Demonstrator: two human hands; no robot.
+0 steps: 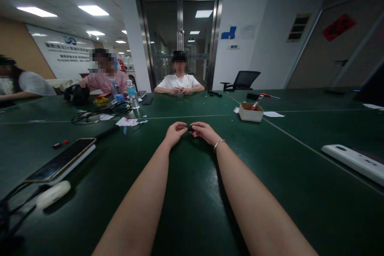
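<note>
Both my arms stretch forward over the dark green table [192, 192]. A small black object [190, 128], too small to name, sits between my fingertips. My left hand [175, 134] is closed in a pinch at its left end. My right hand [205, 132], with a silver bangle [219, 145] at the wrist, has its fingers curled around the right end. Much of the object is hidden by my fingers.
Left are a phone [64, 158], a white rounded device [54, 194], coiled black cables [102, 112] and water bottles [132, 94]. Right stand a small cardboard box [251, 113] and a white power strip [354, 162]. A person [179, 82] sits opposite; two others sit left.
</note>
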